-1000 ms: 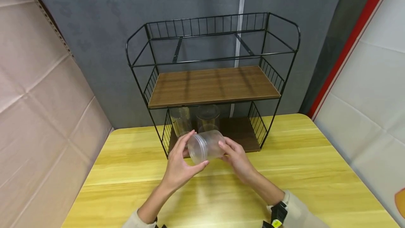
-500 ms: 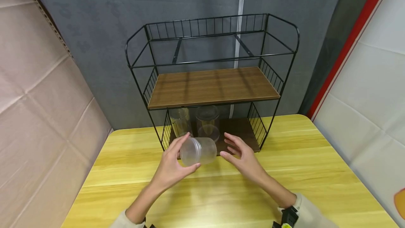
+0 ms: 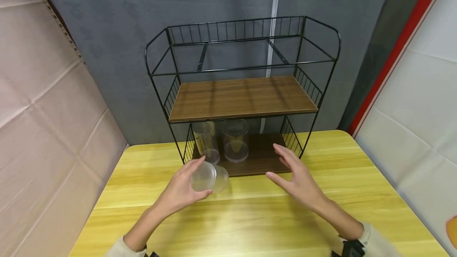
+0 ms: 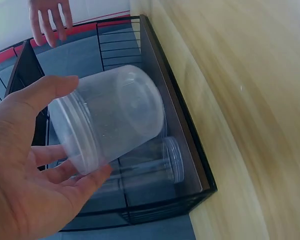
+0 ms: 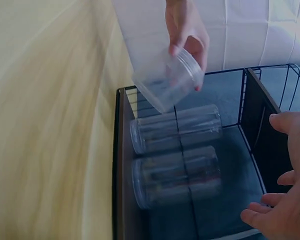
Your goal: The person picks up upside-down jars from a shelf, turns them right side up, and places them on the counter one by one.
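A clear plastic jar (image 3: 221, 178) with a ridged screw lid (image 4: 72, 132) is held at its lid end by my left hand (image 3: 180, 189). Thumb and fingers curve around the lid, and the jar tilts with its base pointing away. It hovers just before the front left of the rack's lower shelf (image 3: 262, 163). Two other clear jars (image 5: 175, 127) (image 5: 177, 177) stand side by side on that shelf, towards the left. Off to the right, my right hand (image 3: 303, 181) hangs in the air with spread fingers and touches nothing.
The black wire rack (image 3: 242, 67) stands at the back of the yellow wood-grain table (image 3: 235, 225). Its brown middle shelf (image 3: 242, 96) overhangs the jars, and wire sides (image 3: 292, 136) bound the lower tier. A grey curtain (image 3: 107, 43) hangs behind.
My right hand has let go of the jar and drawn away to the right. The left hand has carried the jar left and slightly down, turning its base further away.
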